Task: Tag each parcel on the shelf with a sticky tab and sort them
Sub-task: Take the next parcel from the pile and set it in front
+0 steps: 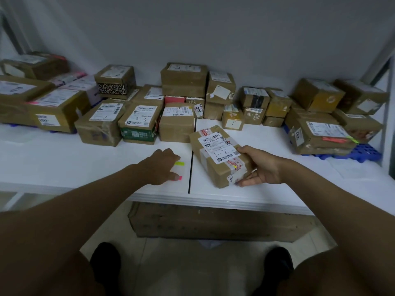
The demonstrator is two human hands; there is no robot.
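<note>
Parcel (220, 155): brown box, white label handwritten "1-2", red-printed tape, small yellow tab on top; lies tilted near shelf (64, 154) front edge, just right of centre seam. Parcels (183, 99) crowd back edge wall to wall; bare white strip along front. Right hand (259, 165) grips parcel's right end, fingers curled round. Left hand (163, 165) rests beside seam, fingers curled over tabs (179, 163), yellow and pink ends showing.

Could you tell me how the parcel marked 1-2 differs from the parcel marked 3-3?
The parcel marked 1-2 lies apart at the shelf's front, gripped by the right hand; the parcel marked 3-3 sits untouched in the row behind. The first is plain brown with red-printed tape; the second has a green printed front. Both carry white shipping labels with handwritten numbers.
</note>
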